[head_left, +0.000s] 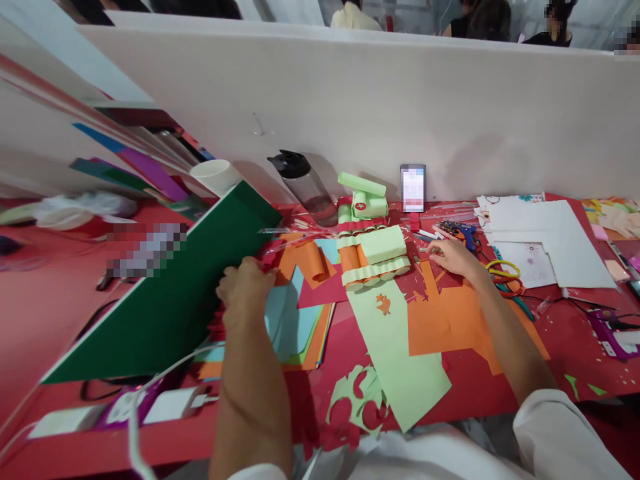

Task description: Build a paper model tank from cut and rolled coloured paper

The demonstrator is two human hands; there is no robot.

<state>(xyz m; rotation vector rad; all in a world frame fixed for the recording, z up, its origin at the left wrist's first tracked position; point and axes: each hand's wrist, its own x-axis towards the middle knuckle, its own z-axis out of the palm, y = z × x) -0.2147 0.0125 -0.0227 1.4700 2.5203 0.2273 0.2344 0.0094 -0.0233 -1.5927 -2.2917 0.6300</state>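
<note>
My left hand (245, 287) reaches down between the leaning green board (175, 300) and a stack of coloured paper (290, 327). Its fingertips are hidden from me. Beside some pens (425, 235) is my right hand (453, 259), its fingers drawn together; whatever may be between them is too small to make out. Left of it stands a green and orange paper tank model (384, 247), its turret (370, 203) behind. A long light green sheet (395, 353) with a small orange cutout (383, 304) lies in front. Orange paper (445, 320) lies under my right forearm.
A dark-lidded bottle (307, 187) and a phone (413, 189) stand by the white partition (350, 113). Yellow-handled scissors (504, 270) lie to the right, near white sheets (575, 247). Green scraps (357, 400) lie in front. A white cable (134, 427) crosses at left.
</note>
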